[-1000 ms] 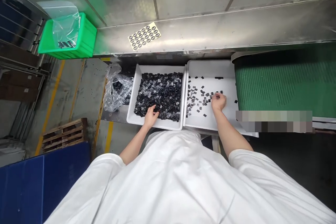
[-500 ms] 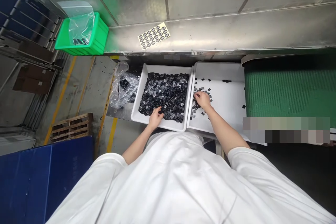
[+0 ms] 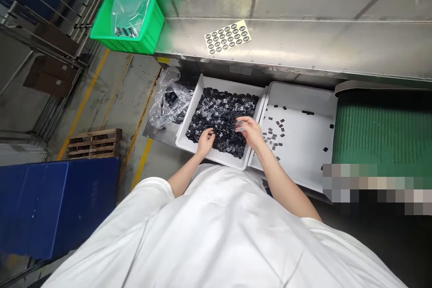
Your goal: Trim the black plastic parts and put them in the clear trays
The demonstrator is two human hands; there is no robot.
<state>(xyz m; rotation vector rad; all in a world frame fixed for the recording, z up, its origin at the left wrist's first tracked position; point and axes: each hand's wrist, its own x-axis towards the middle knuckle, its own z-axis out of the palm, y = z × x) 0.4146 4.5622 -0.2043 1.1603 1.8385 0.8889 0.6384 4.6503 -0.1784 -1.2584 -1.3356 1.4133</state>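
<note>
Left hand (image 3: 205, 141) on black component pile (image 3: 221, 119) in left white tray (image 3: 193, 103), grip apart; right hand (image 3: 250, 132) over same pile, fingertips (image 3: 239, 126) together, held part unclear; scattered black parts (image 3: 275, 132) in right white tray (image 3: 299, 153)

The scene is bright and evenly lit, with the light seeming to fall from above. A broad pale glare spreads across the stainless steel panel (image 3: 303, 45), which picks up a green reflection beside the green crate (image 3: 135, 40). Shadows stay soft around the left hand (image 3: 205, 141) and right hand (image 3: 251, 132). A dark band shades the top of the conveyor belt (image 3: 381, 103). The railing (image 3: 43, 4) bows at the upper left edge, and a pixelated patch (image 3: 374, 189) hides the lower right.
</note>
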